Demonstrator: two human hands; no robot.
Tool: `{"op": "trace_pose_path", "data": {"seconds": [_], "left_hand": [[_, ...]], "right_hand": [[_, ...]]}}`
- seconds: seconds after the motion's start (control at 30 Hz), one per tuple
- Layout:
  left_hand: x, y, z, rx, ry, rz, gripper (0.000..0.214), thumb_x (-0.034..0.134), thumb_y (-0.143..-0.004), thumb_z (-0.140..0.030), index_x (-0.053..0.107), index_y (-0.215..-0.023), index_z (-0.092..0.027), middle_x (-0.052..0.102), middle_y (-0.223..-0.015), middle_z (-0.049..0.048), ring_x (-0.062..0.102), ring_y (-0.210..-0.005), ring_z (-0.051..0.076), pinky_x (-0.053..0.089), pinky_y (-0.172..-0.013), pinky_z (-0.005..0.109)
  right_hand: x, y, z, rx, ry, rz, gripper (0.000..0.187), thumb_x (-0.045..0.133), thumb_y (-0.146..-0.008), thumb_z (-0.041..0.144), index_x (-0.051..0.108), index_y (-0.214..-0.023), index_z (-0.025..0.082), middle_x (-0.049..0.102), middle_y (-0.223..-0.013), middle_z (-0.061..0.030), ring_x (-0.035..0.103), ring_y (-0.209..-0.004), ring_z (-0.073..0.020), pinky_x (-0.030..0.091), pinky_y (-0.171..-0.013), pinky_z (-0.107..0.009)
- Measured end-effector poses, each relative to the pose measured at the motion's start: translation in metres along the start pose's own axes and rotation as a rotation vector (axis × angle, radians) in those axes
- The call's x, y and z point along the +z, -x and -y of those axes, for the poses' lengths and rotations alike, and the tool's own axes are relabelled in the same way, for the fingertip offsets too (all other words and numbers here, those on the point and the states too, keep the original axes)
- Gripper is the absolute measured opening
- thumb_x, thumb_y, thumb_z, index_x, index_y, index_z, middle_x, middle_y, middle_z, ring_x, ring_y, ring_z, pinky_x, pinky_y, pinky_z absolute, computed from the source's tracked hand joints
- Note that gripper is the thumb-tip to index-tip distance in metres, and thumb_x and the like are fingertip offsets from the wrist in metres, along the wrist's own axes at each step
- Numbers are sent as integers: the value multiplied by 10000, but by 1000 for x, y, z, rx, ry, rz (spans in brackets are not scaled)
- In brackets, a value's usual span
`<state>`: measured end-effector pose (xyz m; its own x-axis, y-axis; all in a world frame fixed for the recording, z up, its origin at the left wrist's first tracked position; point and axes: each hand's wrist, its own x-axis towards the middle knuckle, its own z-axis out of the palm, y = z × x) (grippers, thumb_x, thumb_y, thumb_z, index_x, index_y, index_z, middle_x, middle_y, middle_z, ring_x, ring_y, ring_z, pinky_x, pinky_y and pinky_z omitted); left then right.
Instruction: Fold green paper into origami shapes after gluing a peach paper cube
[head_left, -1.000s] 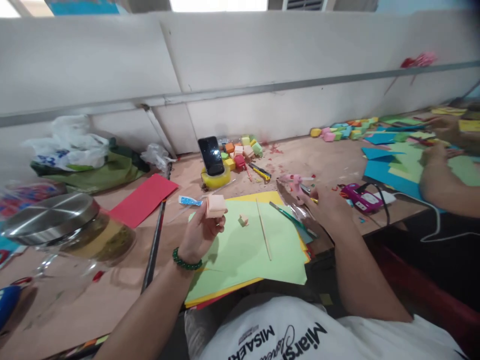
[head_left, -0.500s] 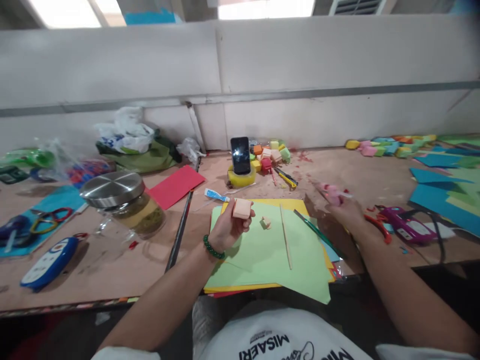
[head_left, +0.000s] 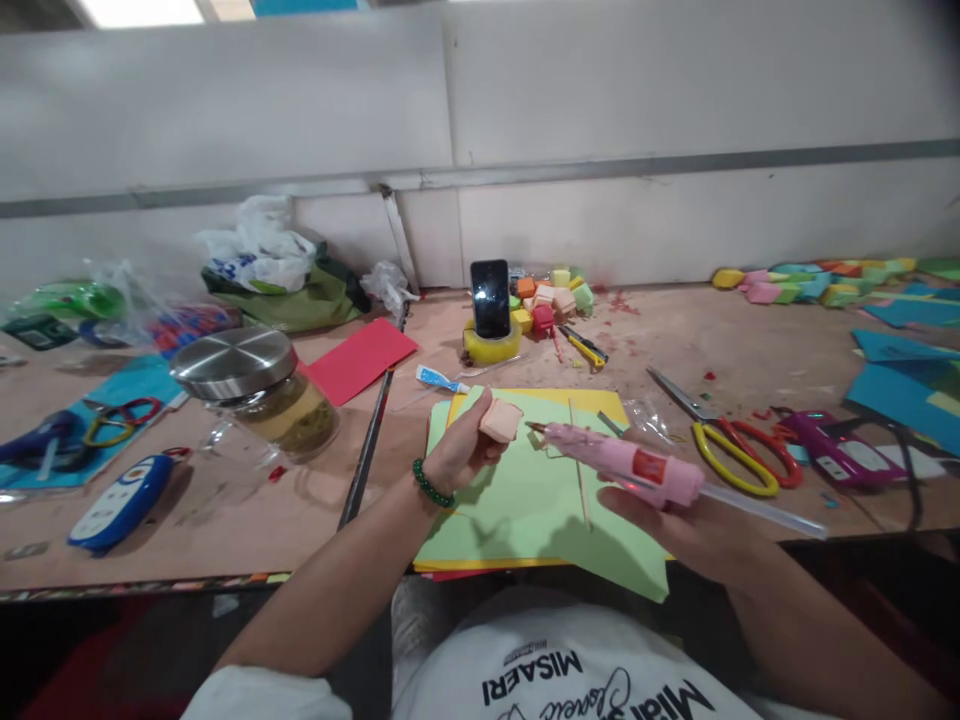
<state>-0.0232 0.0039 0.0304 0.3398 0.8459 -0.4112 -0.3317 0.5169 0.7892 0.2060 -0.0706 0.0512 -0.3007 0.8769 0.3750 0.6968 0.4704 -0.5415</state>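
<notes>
A small peach paper cube (head_left: 501, 420) sits between the thumb and fingers of my left hand (head_left: 463, 446), above the left part of the green paper sheets (head_left: 487, 525). My right hand (head_left: 675, 525) is wrapped round a pink hot glue gun (head_left: 622, 462). Its nozzle points left, a short way from the cube and apart from it. A clear glue stick (head_left: 765, 508) juts from the gun's back end. Under the gun, a thin wooden stick (head_left: 583, 490) lies on the green paper, partly covered.
Scissors with yellow and red handles (head_left: 731, 450) lie to the right, beside a purple device (head_left: 832, 450). A lidded glass jar (head_left: 281, 420) stands left. Behind are a phone (head_left: 491, 300) on a yellow tape roll (head_left: 491, 345), coloured paper cubes (head_left: 555, 300) and a box cutter (head_left: 585, 347).
My right hand has brought the pink glue gun from the right side in over the paper, close to the cube. The cube has turned slightly in my left hand. The scissors now show fully.
</notes>
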Motion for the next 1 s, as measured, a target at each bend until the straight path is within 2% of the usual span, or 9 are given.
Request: {"op": "trace_pose_path", "data": {"seconds": [0.17, 0.33, 0.57, 0.7, 0.83, 1.0], "left_hand": [[0, -1, 1, -10, -36, -29, 502, 532, -887, -603, 598, -750, -124, 458, -476, -46, 315, -327, 31, 137, -343, 159], [-1, -3, 5, 22, -91, -3, 500, 505, -906, -586, 593, -727, -129, 461, -473, -41, 316, -326, 36, 150, -341, 167], [1, -1, 4, 80, -146, 18, 505, 499, -906, -587, 592, -716, -129, 465, -489, -32, 303, -341, 35, 157, -349, 165], [3, 1, 2, 72, -130, 5, 506, 485, -916, -582, 593, -728, -125, 472, -497, -29, 303, -343, 35, 154, -349, 166], [3, 2, 2, 59, -122, -5, 512, 484, -918, -581, 599, -724, -121, 462, -479, -33, 308, -342, 37, 164, -350, 166], [3, 0, 4, 101, -131, -17, 523, 526, -880, -615, 607, -713, -126, 458, -478, -34, 316, -352, 40, 177, -352, 166]], "right_hand": [[6, -5, 12, -69, -112, 66, 395, 502, -923, 519, 451, -659, 230, 506, -639, 8, 502, -573, -146, 418, -512, -298], [11, -6, 11, -110, -59, 98, 406, 479, -944, 505, 417, -657, 225, 475, -632, 18, 472, -568, -136, 361, -509, -290], [14, -13, 5, -110, -24, 25, 418, 473, -941, 525, 396, -648, 237, 462, -602, 21, 470, -576, -153, 349, -520, -298], [15, -11, 5, -85, -17, 4, 435, 475, -933, 542, 392, -634, 238, 445, -584, 27, 455, -560, -151, 346, -516, -302], [17, -9, 7, -79, -60, 53, 474, 471, -927, 569, 391, -611, 226, 433, -566, 35, 436, -523, -125, 331, -484, -285], [18, -10, 6, -15, -71, 35, 487, 474, -906, 611, 397, -616, 227, 424, -563, 37, 425, -515, -123, 333, -469, -281]]}}
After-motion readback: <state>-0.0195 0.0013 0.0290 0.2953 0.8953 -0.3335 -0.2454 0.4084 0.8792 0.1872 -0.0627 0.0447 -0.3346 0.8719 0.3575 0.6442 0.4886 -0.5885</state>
